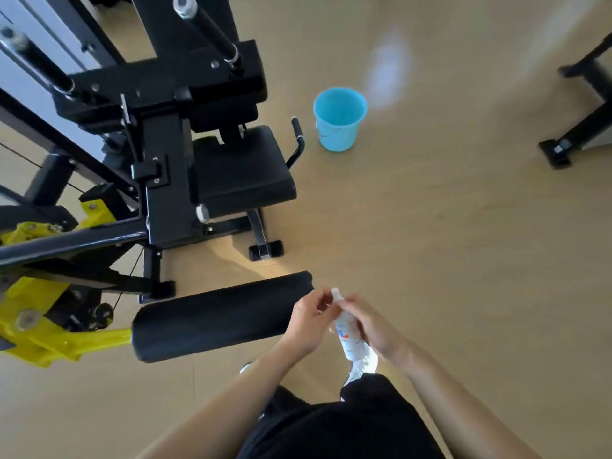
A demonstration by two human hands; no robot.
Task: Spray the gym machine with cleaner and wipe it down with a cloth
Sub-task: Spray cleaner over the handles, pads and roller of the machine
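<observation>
The person stands at the end of the long black padded roller [220,316] of the black steel gym machine [159,154], and everything here is placed from that roller. Just off its right-hand end, both hands meet around a small white plastic spray bottle with a red-and-blue label [346,332]. The right hand [371,323] is wrapped around the bottle's body, fingers curled on it, with the thumb and forefinger up near the neck. The left hand [309,321] is half curled beside the white nozzle cap [335,292], its fingertips close to the top; whether they are pinching the cap or only steadying it cannot be told. A pale crumpled cloth [362,366] seems to hang below the bottle, under the right hand, though it is blurred.

Beyond the roller lies the black padded seat [241,167] of the machine, and further off, past the seat, a light blue plastic bucket [339,119] stands on the tan floor [447,226]. Yellow brackets [36,329] sit at the roller's far left end.

The step in hand looks like readying the sprayer, so spraying has probably not begun. To do it well, the nozzle should be turned to face the roller rather than the floor, the bottle held upright in one hand so the other is free for the cloth, and the mist laid along the pad's length from close by, lightly enough that it does not drip, before wiping end to end.
</observation>
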